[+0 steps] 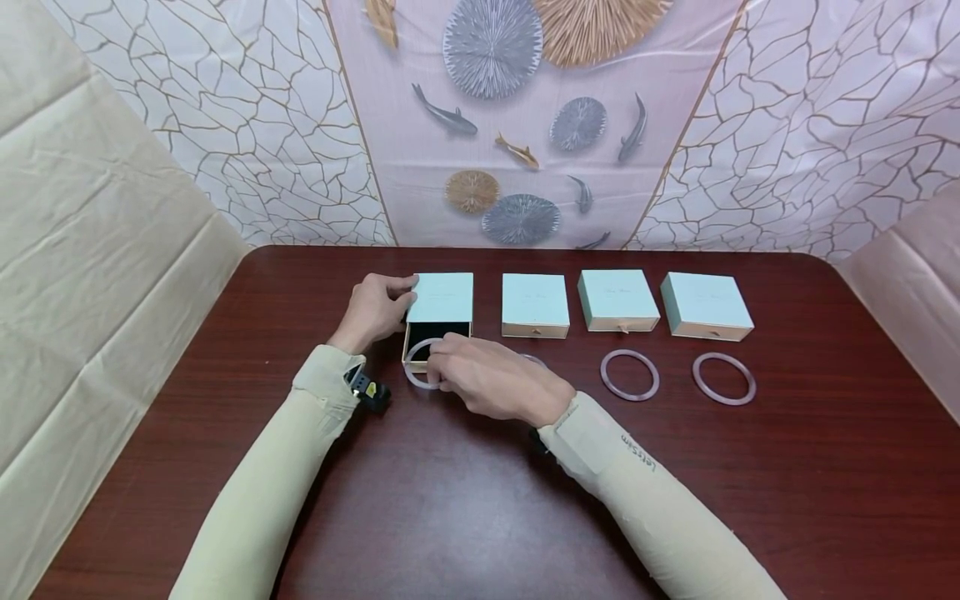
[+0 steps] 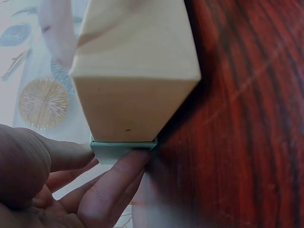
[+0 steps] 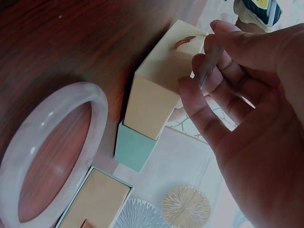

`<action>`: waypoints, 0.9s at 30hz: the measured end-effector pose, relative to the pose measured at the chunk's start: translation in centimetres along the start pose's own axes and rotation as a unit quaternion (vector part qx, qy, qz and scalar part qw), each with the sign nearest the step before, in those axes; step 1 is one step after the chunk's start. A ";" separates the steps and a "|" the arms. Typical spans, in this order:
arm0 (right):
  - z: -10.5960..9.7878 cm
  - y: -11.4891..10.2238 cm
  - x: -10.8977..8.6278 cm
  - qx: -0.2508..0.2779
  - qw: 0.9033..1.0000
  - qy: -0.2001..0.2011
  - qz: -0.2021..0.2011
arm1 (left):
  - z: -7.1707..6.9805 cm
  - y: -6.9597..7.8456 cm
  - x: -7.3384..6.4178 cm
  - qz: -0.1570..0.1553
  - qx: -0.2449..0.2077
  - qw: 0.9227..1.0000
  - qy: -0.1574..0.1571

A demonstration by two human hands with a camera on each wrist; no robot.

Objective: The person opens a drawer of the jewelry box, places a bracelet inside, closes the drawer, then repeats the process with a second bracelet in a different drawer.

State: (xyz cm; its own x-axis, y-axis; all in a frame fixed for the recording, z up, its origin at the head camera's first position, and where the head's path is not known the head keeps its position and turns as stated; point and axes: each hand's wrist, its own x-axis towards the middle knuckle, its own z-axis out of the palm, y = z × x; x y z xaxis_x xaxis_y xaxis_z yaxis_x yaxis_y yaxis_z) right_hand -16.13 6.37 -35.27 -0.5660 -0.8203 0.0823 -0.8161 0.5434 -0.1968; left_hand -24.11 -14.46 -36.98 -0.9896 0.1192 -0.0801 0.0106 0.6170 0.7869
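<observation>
At the far left of the row stands a pale mint drawer box [image 1: 444, 297], its cream drawer [image 2: 137, 47] pulled out toward me and black inside. My left hand [image 1: 375, 310] grips this box's sleeve at its left side, thumb and fingers on its edges in the left wrist view. My right hand [image 1: 498, 377] pinches a pale lilac bangle [image 1: 407, 367] between thumb and fingertips, tilted over the drawer's front. The fingers hide part of that bangle. Another bangle [image 1: 536, 360] lies on the table behind my right hand, mostly hidden by it.
Three more mint boxes, a second [image 1: 536, 300], a third [image 1: 618, 296] and a fourth [image 1: 707, 302], stand shut to the right. Two bangles, one [image 1: 603, 371] and another [image 1: 699, 375], lie before the right-hand boxes on the dark wooden table [image 1: 465, 517]. A patterned cloth [image 1: 525, 167] hangs behind.
</observation>
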 end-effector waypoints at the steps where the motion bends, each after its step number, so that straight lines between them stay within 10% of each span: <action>1: 0.0 0.0 0.0 0.000 1.000 0.000 0.000 | 0.0 0.0 0.0 0.000 -0.001 1.000 0.000; 27: 0.0 0.1 -0.1 -0.002 1.000 0.020 -0.013 | 0.0 0.0 0.0 -0.006 -0.005 1.000 0.001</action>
State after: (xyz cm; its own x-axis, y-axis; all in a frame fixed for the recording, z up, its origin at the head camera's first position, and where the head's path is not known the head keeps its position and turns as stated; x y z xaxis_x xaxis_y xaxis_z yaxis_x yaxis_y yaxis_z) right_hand -16.16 6.57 -35.30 -0.5489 -0.8262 0.1271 -0.8309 0.5226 -0.1911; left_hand -24.13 -14.43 -36.95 -0.9900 0.1098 -0.0885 -0.0032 0.6100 0.7924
